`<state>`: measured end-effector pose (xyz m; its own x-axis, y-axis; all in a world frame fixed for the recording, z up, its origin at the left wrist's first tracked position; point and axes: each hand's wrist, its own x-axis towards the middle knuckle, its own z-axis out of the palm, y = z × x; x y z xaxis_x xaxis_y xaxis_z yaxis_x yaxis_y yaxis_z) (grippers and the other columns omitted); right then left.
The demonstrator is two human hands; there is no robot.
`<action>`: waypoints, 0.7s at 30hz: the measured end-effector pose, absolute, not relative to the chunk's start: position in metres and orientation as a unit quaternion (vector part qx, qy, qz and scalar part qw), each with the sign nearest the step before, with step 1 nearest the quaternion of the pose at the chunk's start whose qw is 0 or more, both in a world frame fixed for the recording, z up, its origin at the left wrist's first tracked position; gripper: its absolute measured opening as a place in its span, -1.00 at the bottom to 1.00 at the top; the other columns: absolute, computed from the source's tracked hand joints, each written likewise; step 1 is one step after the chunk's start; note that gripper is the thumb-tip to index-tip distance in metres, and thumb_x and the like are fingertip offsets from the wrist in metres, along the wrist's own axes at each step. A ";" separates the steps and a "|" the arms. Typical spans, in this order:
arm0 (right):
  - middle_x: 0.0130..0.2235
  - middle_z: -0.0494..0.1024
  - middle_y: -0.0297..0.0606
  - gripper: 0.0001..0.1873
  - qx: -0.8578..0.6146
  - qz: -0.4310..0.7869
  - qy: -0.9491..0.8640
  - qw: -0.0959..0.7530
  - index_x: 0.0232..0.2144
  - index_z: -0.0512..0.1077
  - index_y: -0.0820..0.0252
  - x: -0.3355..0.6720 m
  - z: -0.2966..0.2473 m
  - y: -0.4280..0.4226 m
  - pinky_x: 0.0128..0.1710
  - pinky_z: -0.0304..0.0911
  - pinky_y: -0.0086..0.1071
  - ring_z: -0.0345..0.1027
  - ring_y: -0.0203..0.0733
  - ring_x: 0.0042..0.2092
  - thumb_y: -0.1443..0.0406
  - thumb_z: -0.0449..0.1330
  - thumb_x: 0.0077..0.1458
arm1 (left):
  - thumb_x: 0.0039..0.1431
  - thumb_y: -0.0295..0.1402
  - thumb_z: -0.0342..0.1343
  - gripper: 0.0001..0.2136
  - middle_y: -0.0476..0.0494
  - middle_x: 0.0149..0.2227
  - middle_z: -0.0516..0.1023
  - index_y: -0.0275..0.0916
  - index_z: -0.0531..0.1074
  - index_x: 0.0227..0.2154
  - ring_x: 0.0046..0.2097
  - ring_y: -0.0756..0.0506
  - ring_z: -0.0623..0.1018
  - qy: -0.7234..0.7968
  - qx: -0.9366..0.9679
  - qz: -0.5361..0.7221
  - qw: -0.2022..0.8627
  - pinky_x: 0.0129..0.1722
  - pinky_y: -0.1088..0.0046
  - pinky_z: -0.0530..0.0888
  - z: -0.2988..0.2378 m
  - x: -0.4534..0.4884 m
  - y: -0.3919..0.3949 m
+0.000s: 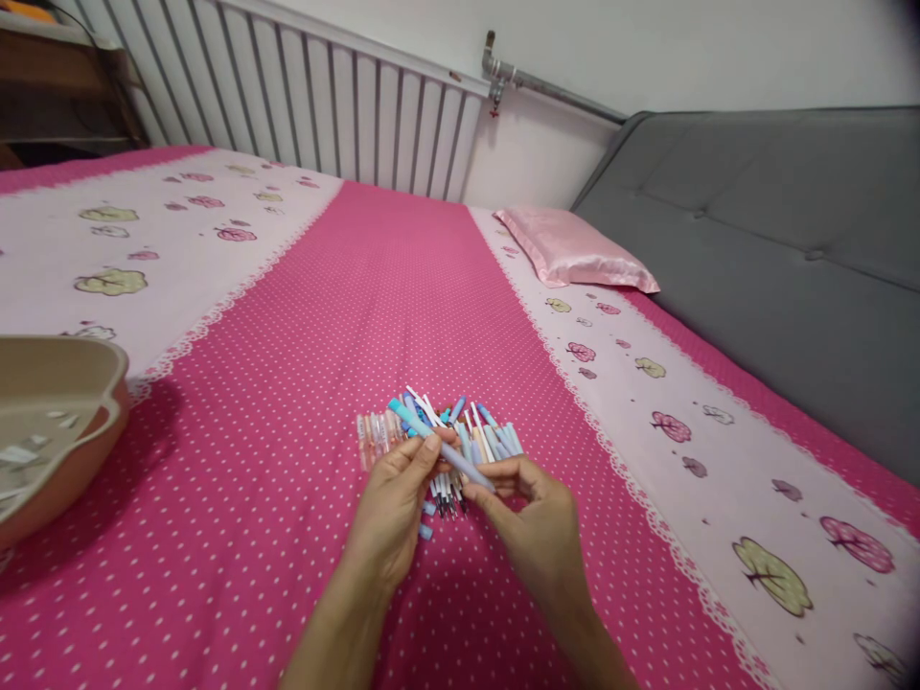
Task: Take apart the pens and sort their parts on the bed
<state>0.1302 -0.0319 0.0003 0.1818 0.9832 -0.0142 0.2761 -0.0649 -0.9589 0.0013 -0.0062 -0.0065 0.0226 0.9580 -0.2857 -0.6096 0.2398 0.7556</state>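
Note:
Between my two hands a pen (466, 466) is held at a slant, with a lavender barrel and a bright blue upper end. My left hand (392, 503) pinches it near the middle, thumb on top. Fingers of my right hand (536, 517) close around its lower end. Beneath and behind lies a pile of pen parts: clear orange-tinted pens (374, 436) at the left, pale blue and lavender barrels (495, 441) at the right, and white refills (447, 494) with dark tips pointing toward me. Small light blue pieces (426, 531) lie beside my left hand.
A beige basin (107, 422) with white scraps in it stands at the left edge. The bed sheet (388, 278) is pink with dots and printed trees. Farther off are a pink pillow (575, 251), a grey headboard (776, 211) and a white radiator (316, 96).

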 end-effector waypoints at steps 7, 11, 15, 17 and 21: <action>-0.37 0.48 -0.26 -0.62 -0.562 0.492 -0.516 0.420 -0.27 0.40 0.23 0.131 -0.006 -0.028 -0.33 0.29 -0.37 0.37 -0.22 -0.34 0.08 0.25 -0.07 | -0.10 -0.24 0.29 -0.76 -0.10 -0.42 0.54 -0.31 0.56 -0.40 -0.36 0.01 0.46 0.377 0.219 0.583 0.685 -0.28 0.57 0.41 -0.005 -0.002 -0.007; -0.49 0.49 -0.23 -0.54 -0.530 0.533 -0.531 0.392 -0.41 0.47 0.29 0.132 -0.006 -0.028 -0.37 0.26 -0.38 0.34 -0.25 -0.43 0.02 0.00 0.14 | -0.08 -0.23 0.28 -0.77 -0.08 -0.44 0.53 -0.30 0.56 -0.40 -0.39 0.03 0.45 0.371 0.223 0.580 0.690 -0.34 0.59 0.41 -0.004 -0.002 -0.007; -0.51 0.50 -0.30 -0.67 -0.566 0.466 -0.544 0.409 -0.37 0.51 0.26 0.131 0.001 -0.030 -0.46 0.20 -0.44 0.32 -0.28 -0.47 0.10 0.14 0.07 | -0.11 -0.21 0.30 -0.75 -0.08 -0.40 0.54 -0.30 0.57 -0.40 -0.38 0.05 0.44 0.386 0.219 0.583 0.681 -0.33 0.62 0.40 -0.007 -0.001 -0.007; -0.49 0.53 -0.30 -0.73 -0.595 0.417 -0.543 0.421 -0.34 0.54 0.23 0.130 0.003 -0.032 -0.47 0.21 -0.44 0.33 -0.27 -0.47 0.15 0.20 0.02 | -0.13 -0.21 0.31 -0.74 -0.08 -0.39 0.55 -0.30 0.57 -0.41 -0.37 0.05 0.44 0.388 0.214 0.584 0.680 -0.32 0.62 0.41 -0.007 -0.001 -0.006; -0.37 0.59 -0.23 -0.71 -0.619 0.381 -0.523 0.446 -0.29 0.54 0.21 0.130 0.002 -0.033 -0.36 0.29 -0.38 0.41 -0.21 -0.39 0.18 0.28 -0.09 | -0.16 -0.21 0.33 -0.73 -0.08 -0.39 0.55 -0.29 0.57 -0.42 -0.35 0.03 0.46 0.384 0.205 0.589 0.681 -0.32 0.60 0.42 -0.006 -0.001 -0.005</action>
<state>0.1295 -0.0333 0.0022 0.1634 0.9866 -0.0051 0.3066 -0.0557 -0.9502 -0.0009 -0.0050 -0.0064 0.0110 0.9593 -0.2821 -0.6447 0.2225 0.7313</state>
